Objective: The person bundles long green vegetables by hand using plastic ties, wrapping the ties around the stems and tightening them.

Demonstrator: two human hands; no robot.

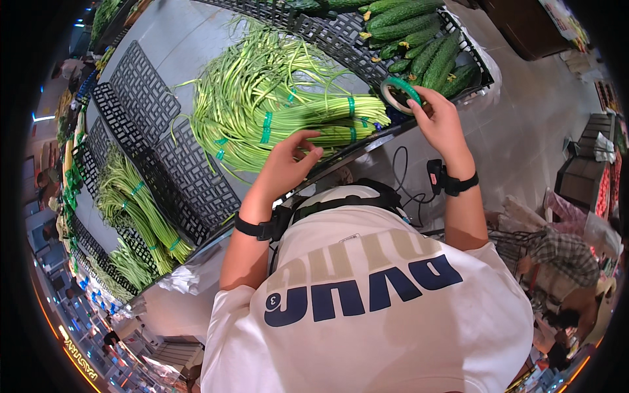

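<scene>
A roll of green tape is gripped at its right side by my right hand, thumb and fingers pinching its rim. The roll is over the cut ends of several bundles of garlic scapes, which are bound with green tape bands. My left hand is at the near edge of these bundles, its fingers bent and apart, with nothing visible in them. Whether its fingertips touch the stalks I cannot tell. The long thin tips of the scapes spread out in a loose tangle toward the far left.
Cucumbers fill a black crate at the far right. A black lattice divider stands left of the scapes, with bundled long green beans beyond it. A black cable hangs by the stall's front edge. Crates stand farther right.
</scene>
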